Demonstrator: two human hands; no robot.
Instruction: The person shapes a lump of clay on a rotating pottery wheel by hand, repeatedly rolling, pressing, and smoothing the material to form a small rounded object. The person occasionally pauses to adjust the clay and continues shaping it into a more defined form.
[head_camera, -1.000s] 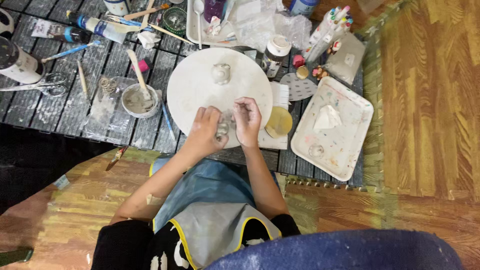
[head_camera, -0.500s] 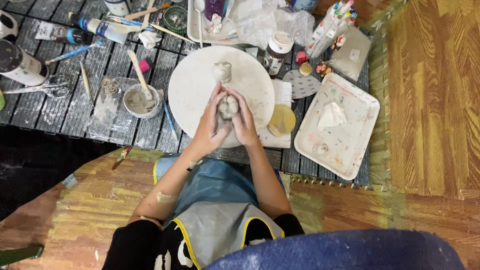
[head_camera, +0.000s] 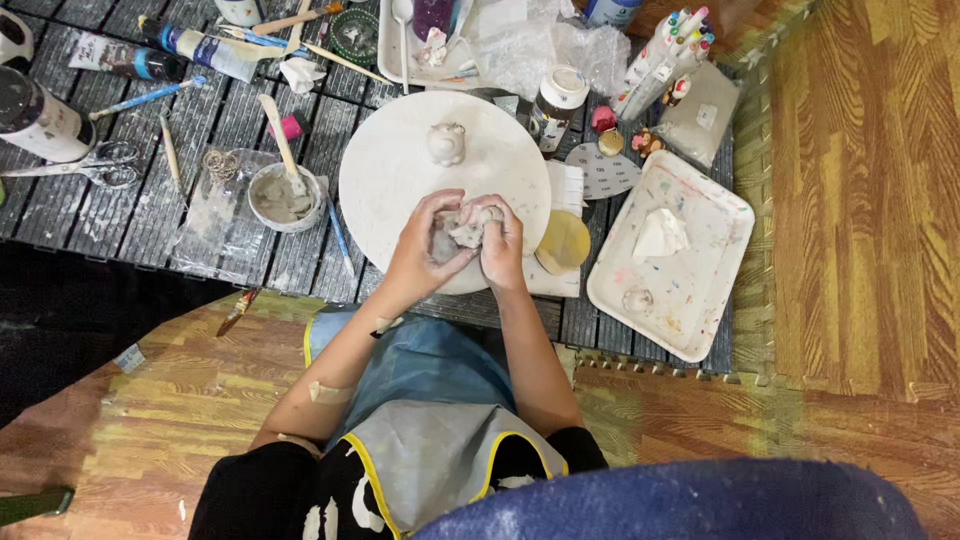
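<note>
Both hands close around a lump of grey clay (head_camera: 465, 228): the left hand (head_camera: 428, 252) cups it from the left with fingers curled over the top, and the right hand (head_camera: 500, 245) presses in from the right, so the clay shows only in the gap between them. The lump is held just over the near edge of a round white board (head_camera: 390, 170), which lies in the middle of a dark slatted mat (head_camera: 130, 230).

Near the far edge of the board stands a small clay figure (head_camera: 446, 142), well apart from the hands. Just right of the right hand, a yellow sponge (head_camera: 565, 241) rests at the board's rim on folded white paper. Further right, at the mat's right edge, sits a white rectangular tray (head_camera: 700, 290) speckled with paint, with a crumpled white tissue (head_camera: 660, 236) in it.

Left of the board is a small bowl of grey slip (head_camera: 283, 198) with a wooden stick standing in it. Beyond it, towards the left edge of the mat, lie scissors (head_camera: 85, 165) and a blue-handled brush (head_camera: 145, 98). At the far edge are paint tubes (head_camera: 195, 45), a brown jar with a white lid (head_camera: 556, 103) and a bundle of markers (head_camera: 668, 45).
</note>
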